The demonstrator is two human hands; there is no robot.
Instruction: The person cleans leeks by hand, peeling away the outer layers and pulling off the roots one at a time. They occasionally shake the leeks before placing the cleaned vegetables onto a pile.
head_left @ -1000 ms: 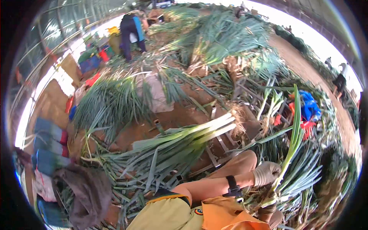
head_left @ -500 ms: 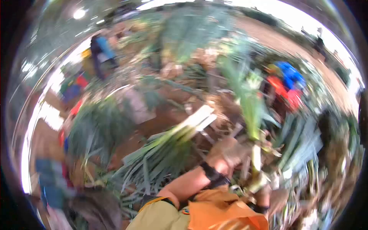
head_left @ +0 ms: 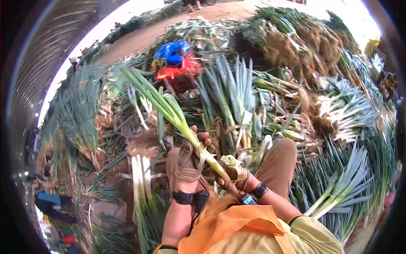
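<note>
A long leek [head_left: 179, 122] slants across in front of my body, its green leaves pointing up and left. My left hand [head_left: 190, 158], in a dirty knitted glove, is wrapped round the middle of its stalk. Lower down, the fingers of my right hand [head_left: 237, 173] close on the stalk near its root end. A pale, loose piece of leaf [head_left: 230, 162] sticks up by the right hand. Left of my knees, several trimmed leeks [head_left: 141, 178] lie with white ends away from me.
Untrimmed leeks [head_left: 228, 93] stand heaped in front, with a blue plastic bag [head_left: 172, 51] and a red plastic bag [head_left: 182, 69] behind. Cleaned leeks [head_left: 344, 110] lie at the right, beyond a green pile [head_left: 317, 178]. Root-covered bundles [head_left: 313, 40] are stacked at the back right.
My view has swung to the right and become sharp. The plastic bags now appear further left, and both hands with the leek show clearly in front of me.
</note>
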